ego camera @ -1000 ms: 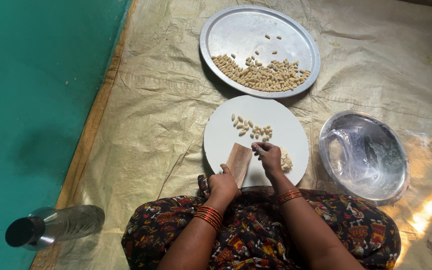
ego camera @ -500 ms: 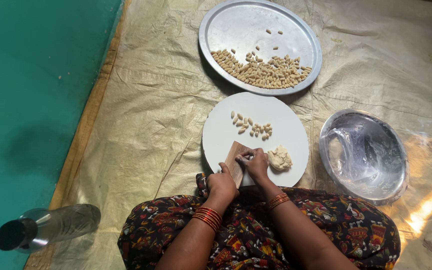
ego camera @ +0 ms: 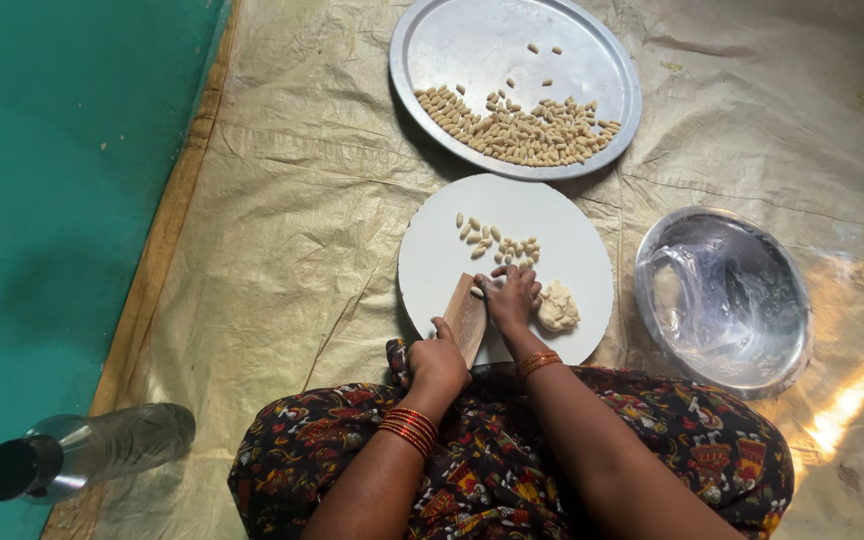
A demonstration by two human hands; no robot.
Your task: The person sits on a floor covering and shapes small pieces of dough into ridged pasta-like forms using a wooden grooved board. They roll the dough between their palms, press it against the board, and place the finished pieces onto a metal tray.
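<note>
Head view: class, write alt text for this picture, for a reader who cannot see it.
A seated person's left hand steadies a small ridged wooden board on a round white plate while the right hand presses at the board's top edge. A dough lump and small shaped pieces lie on the plate; a steel tray beyond holds many more.

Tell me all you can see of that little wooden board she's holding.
The wooden board is a small, flat, light-brown rectangle with fine ridges across its face. It stands tilted, its lower end gripped by the left hand, its upper end resting on the white plate. The right hand presses its fingertips on the board's upper edge, where a small pale dough piece sits. A dough lump lies on the plate just right of it, apart from it.
</note>
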